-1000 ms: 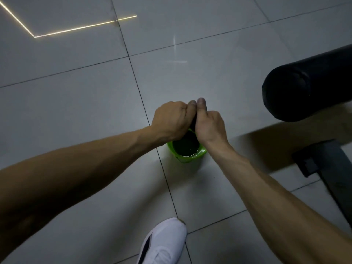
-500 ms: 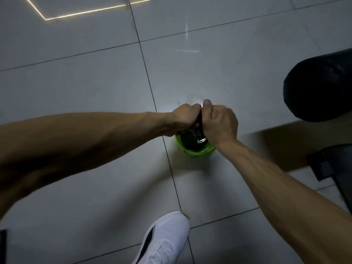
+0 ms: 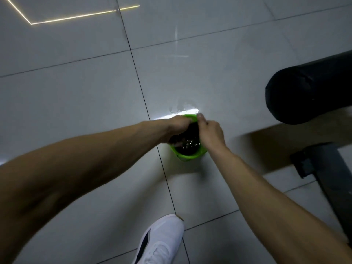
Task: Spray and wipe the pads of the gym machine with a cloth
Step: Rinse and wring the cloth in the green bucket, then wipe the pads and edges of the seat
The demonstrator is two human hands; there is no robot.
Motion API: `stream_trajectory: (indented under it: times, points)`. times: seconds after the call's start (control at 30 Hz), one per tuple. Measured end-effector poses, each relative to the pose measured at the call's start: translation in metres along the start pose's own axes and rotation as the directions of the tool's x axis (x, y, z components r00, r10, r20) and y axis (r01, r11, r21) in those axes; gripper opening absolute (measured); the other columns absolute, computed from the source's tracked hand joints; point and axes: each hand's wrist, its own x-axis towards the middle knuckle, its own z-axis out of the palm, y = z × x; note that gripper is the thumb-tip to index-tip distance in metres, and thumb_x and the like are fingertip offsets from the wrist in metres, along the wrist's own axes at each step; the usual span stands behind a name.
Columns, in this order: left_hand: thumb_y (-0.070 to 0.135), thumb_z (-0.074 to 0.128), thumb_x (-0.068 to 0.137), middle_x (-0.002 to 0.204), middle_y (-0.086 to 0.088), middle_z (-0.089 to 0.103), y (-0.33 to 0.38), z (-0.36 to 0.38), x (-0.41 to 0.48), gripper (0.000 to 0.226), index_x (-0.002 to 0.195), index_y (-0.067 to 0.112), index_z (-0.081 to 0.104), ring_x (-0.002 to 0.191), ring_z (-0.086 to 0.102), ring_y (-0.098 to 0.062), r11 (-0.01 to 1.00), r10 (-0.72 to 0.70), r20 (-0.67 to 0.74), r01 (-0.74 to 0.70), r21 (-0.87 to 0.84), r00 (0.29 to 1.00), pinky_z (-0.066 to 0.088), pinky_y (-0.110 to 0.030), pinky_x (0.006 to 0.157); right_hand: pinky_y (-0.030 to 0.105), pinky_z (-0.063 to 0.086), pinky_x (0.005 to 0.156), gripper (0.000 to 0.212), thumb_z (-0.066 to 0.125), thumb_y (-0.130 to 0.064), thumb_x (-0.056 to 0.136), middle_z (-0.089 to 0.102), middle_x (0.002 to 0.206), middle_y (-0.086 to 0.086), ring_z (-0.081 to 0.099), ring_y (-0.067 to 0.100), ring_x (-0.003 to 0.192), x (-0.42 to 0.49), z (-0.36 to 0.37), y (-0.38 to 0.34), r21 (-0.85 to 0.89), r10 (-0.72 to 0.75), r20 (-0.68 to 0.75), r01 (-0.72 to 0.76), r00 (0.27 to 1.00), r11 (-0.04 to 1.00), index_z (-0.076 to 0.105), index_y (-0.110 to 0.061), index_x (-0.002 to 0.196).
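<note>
Left hand (image 3: pixel 176 127) and right hand (image 3: pixel 210 131) both clenched around dark cloth (image 3: pixel 191 130) above green bucket (image 3: pixel 187 158) (blurry); black roller pad (image 3: pixel 308 92) well apart, right.

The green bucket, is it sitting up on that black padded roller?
No, the green bucket stands on the tiled floor, clearly apart from the black pad at the right.

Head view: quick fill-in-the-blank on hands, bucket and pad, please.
The left hand and right hand grip a dark cloth over a ____ bucket.
The bucket stands on the ____.
The black roller pad lies to the bucket's ____.
The shoe nearest the camera is ____.
Missing: green; floor; right; white.
</note>
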Motion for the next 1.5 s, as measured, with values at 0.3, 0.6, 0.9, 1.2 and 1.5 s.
stream_trajectory:
  times: [0.3,0.6,0.9,1.2,1.5]
  points:
    - [0.028,0.065,0.089,0.078,0.002,0.057,-0.022,0.017,-0.001,0.018,0.075,0.020,0.055,0.079,0.060,-0.026,0.745,0.576,-0.375,-0.278,0.606,0.727,0.036,-0.034,0.061,0.040,0.045,0.068,0.063,0.039,-0.078,0.082,0.063,0.072,0.000,0.057,0.023,0.070,-0.057,-0.066,0.016,0.502,0.176,-0.127,-0.090,0.976,0.860,0.067,-0.023,0.082]
    - [0.031,0.066,0.097,0.134,-0.007,0.066,0.048,0.040,-0.093,0.037,0.130,0.013,0.066,0.116,0.064,-0.024,0.855,0.435,-0.151,-0.355,0.377,0.888,0.048,-0.031,0.088,0.037,0.057,0.066,0.019,0.063,-0.040,0.101,0.073,0.098,0.014,0.071,0.019,0.076,-0.113,-0.159,0.001,0.703,0.100,-0.147,0.033,0.984,0.711,0.056,-0.023,0.108]
    - [0.040,0.067,0.096,0.107,-0.008,0.078,0.170,0.106,-0.274,0.037,0.118,0.010,0.071,0.109,0.072,-0.027,0.707,0.548,-0.068,-0.506,-0.494,0.833,0.057,-0.044,0.097,0.036,0.058,0.091,0.026,0.069,-0.031,0.097,0.064,0.112,-0.010,0.066,0.009,0.104,-0.218,-0.303,-0.077,0.458,-0.220,-0.500,0.471,0.838,0.754,0.051,-0.034,0.115]
    - [0.031,0.054,0.102,0.085,-0.007,0.075,0.257,0.195,-0.338,0.028,0.106,0.009,0.071,0.082,0.073,-0.024,0.596,0.687,-0.129,-0.657,-0.463,0.715,0.056,-0.037,0.084,0.038,0.041,0.115,0.040,0.059,-0.028,0.101,0.052,0.150,0.001,0.047,0.021,0.140,-0.279,-0.445,-0.027,-0.049,-0.212,-0.749,0.266,0.628,0.963,0.057,-0.022,0.141]
    - [0.048,0.047,0.093,0.098,-0.016,0.071,0.255,0.190,-0.320,0.045,0.096,0.007,0.066,0.091,0.067,-0.034,0.587,0.809,-0.072,-0.807,0.067,0.583,0.056,-0.053,0.087,0.039,0.043,0.111,0.049,0.044,-0.047,0.105,0.049,0.156,-0.001,0.047,0.022,0.142,-0.284,-0.447,0.004,-0.163,-0.087,-0.706,-0.043,0.703,0.986,0.055,-0.026,0.147]
